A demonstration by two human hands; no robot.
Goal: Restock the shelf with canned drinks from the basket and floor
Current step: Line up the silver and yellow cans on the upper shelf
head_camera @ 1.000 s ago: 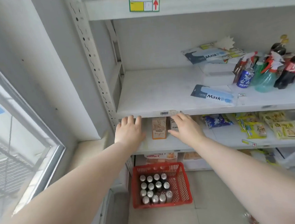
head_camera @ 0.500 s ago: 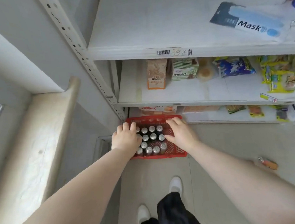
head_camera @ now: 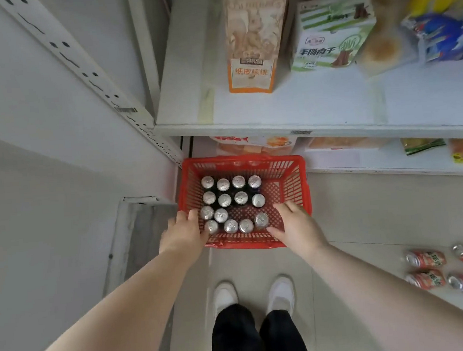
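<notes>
Wall and a perforated white shelf upright (head_camera: 89,73) fill the left of the view. Next to the right, the left hand (head_camera: 183,231) is seen at the near left corner of a red plastic basket (head_camera: 295,187), fingers spread and unclenched, fingertips at the rim close to the nearest cans; nothing is grasped. The basket is set on the tiled floor just in front of the bottom shelf, its walls a lattice of slots. Inside it, canned drinks (head_camera: 231,203) are stood upright in rows toward the left side, thirteen silver tops with pull tabs being countable, the bodies dark; a bare patch of basket floor is left at the right. The right hand (head_camera: 296,227) is placed at the near right corner, fingers loosely extended over the rim, the thumb near the closest can, and no can is gripped. Below the basket, two white shoes (head_camera: 226,296) and dark trousers are seen. Above, on the white shelf (head_camera: 316,102), an orange-and-cream snack bag (head_camera: 253,40) and a green-striped box (head_camera: 330,34) are stood. At far right, four orange cans (head_camera: 425,259) are laid on their sides on the floor, well apart from the basket.
</notes>
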